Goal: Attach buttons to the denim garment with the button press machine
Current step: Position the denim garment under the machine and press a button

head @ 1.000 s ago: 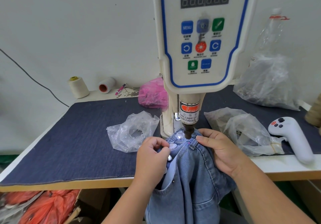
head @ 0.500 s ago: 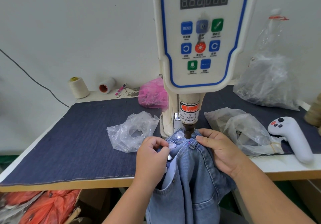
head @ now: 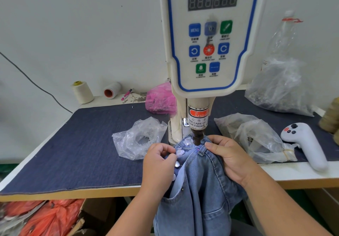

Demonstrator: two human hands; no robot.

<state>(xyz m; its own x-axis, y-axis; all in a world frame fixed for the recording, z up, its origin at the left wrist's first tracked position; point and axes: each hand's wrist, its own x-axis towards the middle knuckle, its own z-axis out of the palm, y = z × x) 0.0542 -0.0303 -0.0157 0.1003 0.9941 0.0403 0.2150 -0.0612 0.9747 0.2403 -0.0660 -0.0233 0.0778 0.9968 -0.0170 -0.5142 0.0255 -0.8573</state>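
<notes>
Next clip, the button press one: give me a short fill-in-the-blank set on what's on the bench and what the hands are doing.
1. Both hands, left hand and right hand, hold the ____ garment under the press head.
2. The white handheld controller lies to the ____ of the machine.
3. Of the two thread cones by the wall, the one lying on its side has a ____ core.
4. The crumpled bag behind the machine column is ____.

Missing words: denim; right; red; pink

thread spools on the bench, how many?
2. One cream thread cone stands upright at the back left by the wall. One white spool with an orange core lies on its side just right of it. More may be hidden behind the button press machine.
</notes>
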